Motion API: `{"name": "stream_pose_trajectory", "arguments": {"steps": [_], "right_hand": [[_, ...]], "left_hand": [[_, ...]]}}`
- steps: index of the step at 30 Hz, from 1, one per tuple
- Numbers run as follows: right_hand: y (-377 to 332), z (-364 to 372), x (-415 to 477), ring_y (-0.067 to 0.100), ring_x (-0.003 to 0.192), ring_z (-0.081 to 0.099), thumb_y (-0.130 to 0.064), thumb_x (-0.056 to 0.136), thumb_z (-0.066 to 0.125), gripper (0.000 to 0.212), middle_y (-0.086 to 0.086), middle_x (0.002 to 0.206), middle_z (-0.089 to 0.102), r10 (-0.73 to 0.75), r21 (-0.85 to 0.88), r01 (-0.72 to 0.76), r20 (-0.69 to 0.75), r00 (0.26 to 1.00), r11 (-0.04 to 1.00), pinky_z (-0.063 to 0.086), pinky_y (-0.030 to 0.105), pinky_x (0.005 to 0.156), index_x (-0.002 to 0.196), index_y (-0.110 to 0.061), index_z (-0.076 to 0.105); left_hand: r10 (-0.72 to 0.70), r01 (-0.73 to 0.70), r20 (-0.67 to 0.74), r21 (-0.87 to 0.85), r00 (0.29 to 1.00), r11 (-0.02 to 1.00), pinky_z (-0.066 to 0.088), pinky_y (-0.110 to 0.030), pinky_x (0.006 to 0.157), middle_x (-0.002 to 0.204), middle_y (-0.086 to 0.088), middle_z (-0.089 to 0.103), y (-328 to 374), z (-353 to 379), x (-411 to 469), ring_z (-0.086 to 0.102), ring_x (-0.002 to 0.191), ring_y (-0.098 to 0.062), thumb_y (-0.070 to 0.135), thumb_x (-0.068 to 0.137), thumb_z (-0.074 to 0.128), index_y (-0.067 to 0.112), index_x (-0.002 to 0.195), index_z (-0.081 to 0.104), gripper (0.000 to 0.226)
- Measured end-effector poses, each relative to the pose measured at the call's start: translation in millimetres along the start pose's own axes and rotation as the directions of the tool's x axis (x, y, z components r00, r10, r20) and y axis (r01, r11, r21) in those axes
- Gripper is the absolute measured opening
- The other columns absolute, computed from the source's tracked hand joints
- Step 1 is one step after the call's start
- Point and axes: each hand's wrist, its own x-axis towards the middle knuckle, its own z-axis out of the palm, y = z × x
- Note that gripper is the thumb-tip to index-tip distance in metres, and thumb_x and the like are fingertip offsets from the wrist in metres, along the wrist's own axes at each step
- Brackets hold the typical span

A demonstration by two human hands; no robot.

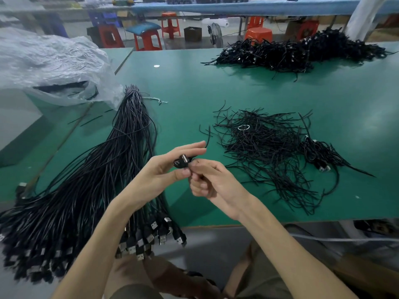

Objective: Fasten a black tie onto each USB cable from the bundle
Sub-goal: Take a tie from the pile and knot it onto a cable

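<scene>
A small coiled USB cable (182,163) is pinched between the left hand (159,171) and the curled right hand (212,183). It is judged light, limp and springy, best gripped across the coil's middle. Its silver plug (184,157) is pointed up and away, the coil lying across from hand to hand, loose ties (265,147) heaped right of them

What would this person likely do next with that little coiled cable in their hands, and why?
Probably twist the black tie tight. The left hand grips the coiled cable, the right hand pinches it too, and the tie's end juts out loose.
</scene>
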Motion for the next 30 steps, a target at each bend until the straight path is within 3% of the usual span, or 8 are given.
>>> {"name": "stream_pose_trajectory", "arguments": {"steps": [3, 6, 12, 17, 20, 24, 27, 30], "right_hand": [[-4.9, 1.9, -3.0, 0.007, 0.05, 0.034, -0.019, 0.102, 0.056, 0.031, -0.006, 0.06, 0.045, -0.019, 0.047, 0.019, -0.008, 1.0, 0.999, 0.025, 0.022, 0.05, 0.072, -0.018, 0.061], [-10.0, 1.6, -4.2, 0.006, 0.052, 0.037, -0.018, 0.099, 0.058, 0.023, -0.004, 0.065, 0.05, -0.046, 0.047, 0.047, -0.03, 0.998, 0.998, 0.029, 0.019, 0.049, 0.076, -0.016, 0.062], [-12.2, 1.2, -7.4, 0.007, 0.055, 0.04, -0.019, 0.101, 0.059, 0.021, 0.0, 0.076, 0.054, -0.107, -0.04, 0.105, -0.049, 0.993, 0.994, 0.032, 0.019, 0.05, 0.083, -0.018, 0.07], [-9.4, 5.6, -12.0, 0.007, 0.052, 0.036, -0.023, 0.106, 0.055, 0.032, 0.0, 0.062, 0.041, -0.159, -0.129, 0.149, -0.068, 0.985, 0.98, 0.031, 0.019, 0.051, 0.077, -0.015, 0.065], [-7.6, 9.7, -11.0, 0.008, 0.051, 0.036, -0.02, 0.106, 0.054, 0.033, -0.003, 0.06, 0.042, -0.21, -0.163, 0.191, -0.106, 0.972, 0.968, 0.032, 0.019, 0.05, 0.076, -0.014, 0.063], [-4.4, 12.0, -7.3, 0.008, 0.048, 0.035, -0.016, 0.106, 0.053, 0.035, -0.009, 0.052, 0.04, -0.271, -0.268, 0.221, -0.167, 0.948, 0.938, 0.031, 0.02, 0.049, 0.072, -0.012, 0.061], [-3.2, 8.1, -6.7, 0.008, 0.049, 0.035, -0.015, 0.105, 0.054, 0.036, -0.011, 0.051, 0.041, -0.326, -0.471, 0.207, -0.187, 0.927, 0.858, 0.032, 0.022, 0.05, 0.07, -0.012, 0.06], [-7.1, 1.2, -7.7, 0.008, 0.051, 0.037, -0.019, 0.105, 0.056, 0.034, -0.011, 0.053, 0.045, -0.415, -0.766, 0.189, -0.11, 0.903, 0.614, 0.031, 0.024, 0.054, 0.073, -0.011, 0.061]], "left_hand": [[0.017, -0.018, -0.09, -0.009, 0.996, 1.0, 0.049, -0.033, 0.106, 0.132, -0.015, 0.068, 7.9, 7.9, 2.0, 0.063, 0.126, -0.028, 0.002, 0.095, 0.056, -0.003, 0.132, 0.06, 0.037], [0.066, -0.049, -0.187, 0.095, 0.98, 0.994, 0.053, -0.038, 0.102, 0.119, -0.015, 0.073, 12.7, 14.4, 4.3, 0.07, 0.114, -0.028, 0.008, 0.096, 0.058, -0.003, 0.12, 0.065, 0.028], [0.15, -0.074, -0.306, 0.248, 0.94, 0.966, 0.054, -0.027, 0.09, 0.105, -0.009, 0.073, 15.7, 21.4, 6.6, 0.071, 0.1, -0.017, -0.008, 0.099, 0.057, -0.001, 0.11, 0.066, 0.016], [0.21, -0.032, -0.432, 0.382, 0.877, 0.924, 0.05, -0.025, 0.076, 0.087, -0.008, 0.067, 13.4, 30.3, 3.5, 0.063, 0.08, -0.017, -0.002, 0.098, 0.061, 0.007, 0.096, 0.064, 0.009], [0.161, 0.049, -0.491, 0.387, 0.856, 0.921, 0.047, -0.028, 0.068, 0.08, -0.005, 0.064, 11.8, 34.8, 1.7, 0.058, 0.074, -0.018, 0.001, 0.1, 0.059, 0.002, 0.09, 0.061, 0.01], [-0.009, 0.17, -0.522, 0.261, 0.853, 0.95, 0.039, -0.022, 0.059, 0.066, 0.008, 0.056, 14.4, 35.6, 4.0, 0.047, 0.061, -0.006, 0.01, 0.105, 0.056, 0.018, 0.078, 0.058, 0.028], [-0.084, 0.278, -0.5, 0.328, 0.862, 0.903, 0.036, -0.032, 0.057, 0.062, 0.004, 0.054, 14.1, 31.9, 5.3, 0.044, 0.06, -0.015, 0.023, 0.106, 0.055, 0.021, 0.072, 0.059, 0.034], [-0.183, 0.352, -0.467, 0.305, 0.865, 0.885, 0.037, -0.03, 0.054, 0.057, 0.009, 0.053, 16.0, 28.1, 6.6, 0.044, 0.054, -0.013, 0.029, 0.105, 0.055, 0.019, 0.071, 0.063, 0.037]]}}
